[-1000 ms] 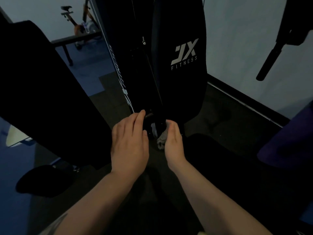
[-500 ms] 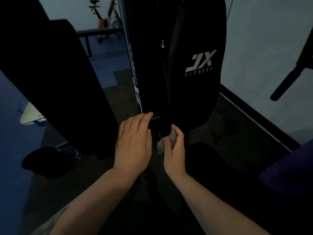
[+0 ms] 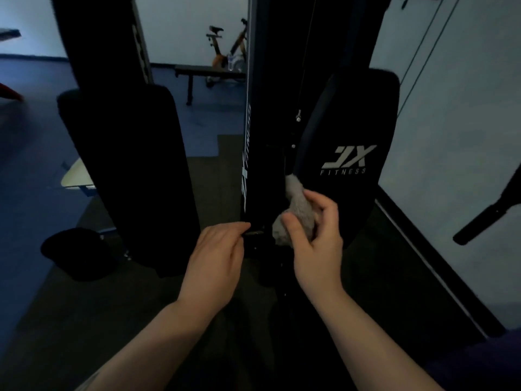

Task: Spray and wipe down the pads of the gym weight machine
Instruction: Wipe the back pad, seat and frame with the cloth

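A black pad with a white JX Fitness logo [image 3: 349, 153] stands upright right of the machine's dark central post [image 3: 265, 136]. My right hand [image 3: 315, 244] grips a bunched grey cloth [image 3: 298, 210], held against the pad's lower left edge. My left hand [image 3: 217, 258] rests beside it with its fingertips on a dark fitting at the foot of the post. A second black pad [image 3: 127, 170] stands tilted at the left. No spray bottle shows.
A black round object [image 3: 76, 253] lies on the dark floor mat at the left. A bench [image 3: 208, 73] and an exercise bike [image 3: 228, 49] stand far behind. A black bar handle [image 3: 490, 213] hangs at the right near the pale wall.
My right hand has risen with the grey cloth, which now shows more fully against the logo pad's edge. My head has tilted up, showing more of the room. The left hand stays near the post's foot.
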Demonstrator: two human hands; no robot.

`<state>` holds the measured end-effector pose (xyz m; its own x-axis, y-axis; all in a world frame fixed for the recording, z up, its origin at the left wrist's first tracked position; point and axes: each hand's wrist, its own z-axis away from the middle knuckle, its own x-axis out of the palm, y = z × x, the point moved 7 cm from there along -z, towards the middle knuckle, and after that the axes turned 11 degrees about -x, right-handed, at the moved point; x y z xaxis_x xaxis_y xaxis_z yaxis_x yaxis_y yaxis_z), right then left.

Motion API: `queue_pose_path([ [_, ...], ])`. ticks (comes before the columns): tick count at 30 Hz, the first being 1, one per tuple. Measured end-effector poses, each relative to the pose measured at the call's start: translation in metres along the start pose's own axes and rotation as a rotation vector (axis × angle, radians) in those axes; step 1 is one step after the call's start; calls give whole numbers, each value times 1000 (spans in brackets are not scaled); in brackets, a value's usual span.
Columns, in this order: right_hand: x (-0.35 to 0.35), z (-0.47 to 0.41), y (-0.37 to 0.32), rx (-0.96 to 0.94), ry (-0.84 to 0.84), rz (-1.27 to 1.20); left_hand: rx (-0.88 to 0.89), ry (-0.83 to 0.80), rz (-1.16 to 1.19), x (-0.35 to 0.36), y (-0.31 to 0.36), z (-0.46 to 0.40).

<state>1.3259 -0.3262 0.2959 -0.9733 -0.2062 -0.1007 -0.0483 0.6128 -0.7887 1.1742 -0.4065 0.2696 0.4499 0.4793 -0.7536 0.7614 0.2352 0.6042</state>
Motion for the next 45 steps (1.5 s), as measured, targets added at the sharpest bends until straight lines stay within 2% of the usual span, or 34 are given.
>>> queue_pose_path([
  [3,5,-37,-52,-460,-176,291,16,-4,4,-1,0,2],
  [6,25,-47,-51,-877,-443,670,43,1,6,-2,2,3],
  [11,42,-24,-31,-1292,-879,924,84,21,-68,-4,0,9],
  [13,45,-38,-46,-1373,-963,1007,106,21,-109,-2,-2,9],
  [18,47,-68,-61,-1291,-881,1100,105,53,-104,-2,-1,10],
  [21,51,-36,-34,-1275,-998,1094,119,82,-108,-2,-1,11],
  [23,53,-28,-31,-1336,-1139,1100,133,83,-124,-2,-2,11],
  [25,58,-41,-43,-1412,-1183,1123,156,77,-120,-1,-3,12],
  [27,60,-60,-55,-1413,-1091,1145,164,78,-117,-1,-2,11],
  [30,58,-52,-49,-1273,-945,1146,145,76,-108,0,-2,10],
  [33,57,-18,-24,-1268,-1066,1121,143,69,-119,1,-2,10],
  [36,61,-36,-36,-1396,-1155,1136,163,63,-132,0,-4,10],
  [38,62,-60,-52,-1422,-1043,1151,167,59,-126,2,-5,8],
  [41,61,-62,-54,-1276,-826,1168,152,71,-116,3,-5,8],
  [43,63,-38,-38,-1190,-819,1124,150,78,-120,4,-5,8],
  [45,64,-23,-26,-1237,-953,1111,151,66,-130,4,-6,8],
])
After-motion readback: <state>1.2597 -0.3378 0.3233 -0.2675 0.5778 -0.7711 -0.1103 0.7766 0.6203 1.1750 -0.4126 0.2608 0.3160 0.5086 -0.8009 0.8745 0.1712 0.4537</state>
